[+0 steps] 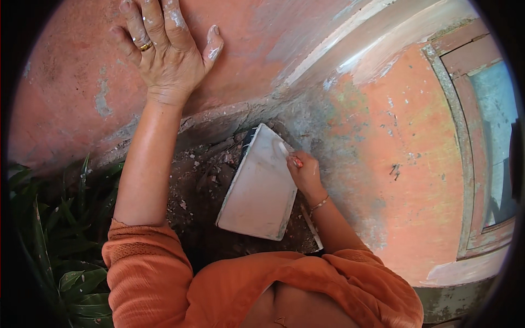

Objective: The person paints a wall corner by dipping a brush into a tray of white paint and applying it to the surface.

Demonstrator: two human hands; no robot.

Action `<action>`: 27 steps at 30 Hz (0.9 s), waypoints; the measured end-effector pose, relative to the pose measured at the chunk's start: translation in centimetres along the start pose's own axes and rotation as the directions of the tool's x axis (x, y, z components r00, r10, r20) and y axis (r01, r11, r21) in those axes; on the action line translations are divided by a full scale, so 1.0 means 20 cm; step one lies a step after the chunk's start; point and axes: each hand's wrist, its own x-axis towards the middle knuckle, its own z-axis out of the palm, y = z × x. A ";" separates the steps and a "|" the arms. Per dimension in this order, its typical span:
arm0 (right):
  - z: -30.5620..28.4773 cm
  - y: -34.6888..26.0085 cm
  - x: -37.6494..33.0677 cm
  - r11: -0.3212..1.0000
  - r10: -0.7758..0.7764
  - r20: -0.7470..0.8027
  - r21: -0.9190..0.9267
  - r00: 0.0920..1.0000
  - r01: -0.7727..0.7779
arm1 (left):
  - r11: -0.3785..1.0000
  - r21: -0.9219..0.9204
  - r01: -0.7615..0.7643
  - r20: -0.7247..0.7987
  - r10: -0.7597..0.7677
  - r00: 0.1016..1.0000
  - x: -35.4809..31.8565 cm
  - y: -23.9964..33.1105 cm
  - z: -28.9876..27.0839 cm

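Note:
My left hand (174, 54) lies against the orange wall at upper left, fingers spread, with white paint spots on it and a gold ring on one finger. In the middle, my right hand (306, 172) is closed around a small paintbrush (283, 148) with a white end and some red showing at the handle. The white end is over or touching the upper right part of a pale four-sided panel or shallow tray (258, 191); I cannot tell which it is. That pale piece sits tilted on the ground, below the wall's corner.
Peeling orange wall (404, 153) rises on the right, and a white-streaked band (333, 46) runs along the upper wall. A worn window frame (465, 136) is at far right. Leafy plants (71, 246) grow at lower left. Dark soil with rubble (191, 186) surrounds the pale piece.

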 end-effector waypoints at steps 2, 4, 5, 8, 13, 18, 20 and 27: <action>0.04 0.10 -0.02 0.999 0.004 0.113 -0.039 0.994 0.000 | 1.000 -0.009 -0.006 -0.043 0.005 0.999 -0.01 0.00 0.01; 0.08 0.22 -0.01 0.980 -0.080 0.171 -0.167 0.982 0.109 | 0.998 0.060 -0.013 0.014 0.012 1.000 0.02 0.03 -0.05; 0.12 0.25 0.00 0.980 -0.082 0.173 -0.163 0.981 0.111 | 0.990 0.139 -0.026 0.067 0.017 0.998 0.03 0.04 -0.08; 0.19 0.26 0.03 0.995 -0.088 0.135 -0.039 0.987 0.094 | 1.000 -0.010 0.008 -0.011 -0.008 1.000 0.00 0.01 -0.01; 0.13 0.23 0.06 0.994 0.088 0.169 -0.073 0.982 -0.076 | 0.999 0.030 0.011 0.003 -0.011 1.000 0.00 0.01 -0.02; 0.02 0.30 -0.01 0.994 0.112 0.016 -0.003 0.994 -0.112 | 0.999 -0.016 0.031 -0.039 -0.032 0.999 0.00 0.02 0.02; -0.11 0.18 0.03 0.935 0.263 -0.015 0.251 0.965 -0.251 | 0.999 -0.010 0.038 -0.045 -0.039 0.998 0.00 0.01 0.01; -0.76 -0.70 0.22 0.864 -0.137 -0.706 0.258 0.695 0.432 | 0.999 -0.009 0.050 -0.015 -0.050 0.999 -0.02 0.00 -0.02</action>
